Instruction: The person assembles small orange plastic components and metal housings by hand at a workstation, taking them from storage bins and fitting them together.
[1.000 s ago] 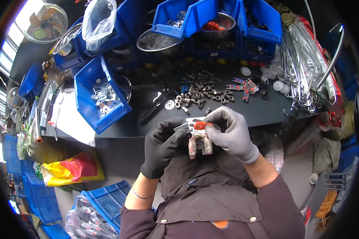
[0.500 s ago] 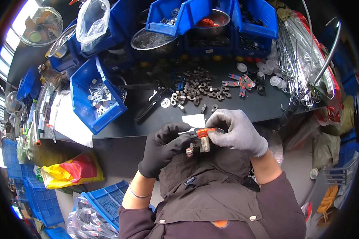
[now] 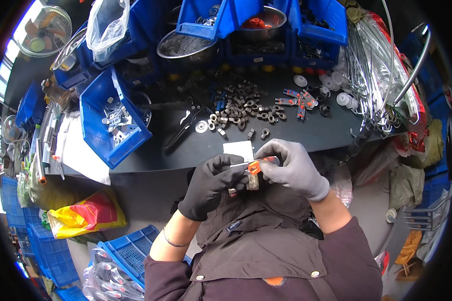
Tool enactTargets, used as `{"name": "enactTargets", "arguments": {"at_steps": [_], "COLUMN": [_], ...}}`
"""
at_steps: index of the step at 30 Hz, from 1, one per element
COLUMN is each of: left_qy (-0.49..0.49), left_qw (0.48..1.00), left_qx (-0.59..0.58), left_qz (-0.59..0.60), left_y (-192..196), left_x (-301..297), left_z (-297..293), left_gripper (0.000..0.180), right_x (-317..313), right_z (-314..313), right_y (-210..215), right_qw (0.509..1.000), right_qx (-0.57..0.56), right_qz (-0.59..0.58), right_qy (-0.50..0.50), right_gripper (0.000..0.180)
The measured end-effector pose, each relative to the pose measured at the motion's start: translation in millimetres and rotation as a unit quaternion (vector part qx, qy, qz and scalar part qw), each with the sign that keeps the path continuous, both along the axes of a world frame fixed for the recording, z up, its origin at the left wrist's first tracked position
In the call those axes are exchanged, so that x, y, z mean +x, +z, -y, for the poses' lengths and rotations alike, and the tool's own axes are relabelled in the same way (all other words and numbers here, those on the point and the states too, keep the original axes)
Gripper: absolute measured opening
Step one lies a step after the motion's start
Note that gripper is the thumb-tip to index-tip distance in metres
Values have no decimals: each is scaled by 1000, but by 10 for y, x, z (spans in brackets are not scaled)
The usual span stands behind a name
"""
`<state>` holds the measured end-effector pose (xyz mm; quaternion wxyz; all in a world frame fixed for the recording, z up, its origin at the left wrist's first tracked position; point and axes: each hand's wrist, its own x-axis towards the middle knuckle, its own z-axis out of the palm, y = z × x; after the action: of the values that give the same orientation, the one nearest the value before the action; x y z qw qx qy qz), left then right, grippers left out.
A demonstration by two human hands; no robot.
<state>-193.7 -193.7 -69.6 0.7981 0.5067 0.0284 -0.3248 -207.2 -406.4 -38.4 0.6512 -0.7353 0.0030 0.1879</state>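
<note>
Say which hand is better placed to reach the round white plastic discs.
Right, probably: the grey-gloved right hand is nearer those discs, though holding a small orange part; the black-gloved left hand is farther.

Bright windows [image 3: 0, 84] stand left of a dark table [image 3: 311, 131] and grey floor [image 3: 148, 203].

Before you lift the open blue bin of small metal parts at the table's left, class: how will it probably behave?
The blue bin should feel stiff, since its walls stand as flat, upright panels. The metal parts lie loose and jumbled inside, so they may slide or rattle if it tilts.
</note>
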Motion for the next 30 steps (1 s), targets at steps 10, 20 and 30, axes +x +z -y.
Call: {"name": "enactTargets", "arguments": {"at_steps": [10,20,30], "left_qy": [-19,32,35], "left_qw": [994,999,996], "left_qx": [-98,-2,-78], "left_qz": [-55,13,-20], "left_y": [-2,14,-25], "left_x": [-27,-26,-39], "left_z": [67,20,246], "left_gripper": [23,23,22], "right_x": [-76,-179,-233], "right_z": [16,93,97], "right_y": [-42,-10,-233], "right_qw": [954,987,960], "right_qx": [-131,124,215], "right_qz": [268,-43,-8], "right_qy": [38,-93,-177], "right_gripper": [29,13,11]}}
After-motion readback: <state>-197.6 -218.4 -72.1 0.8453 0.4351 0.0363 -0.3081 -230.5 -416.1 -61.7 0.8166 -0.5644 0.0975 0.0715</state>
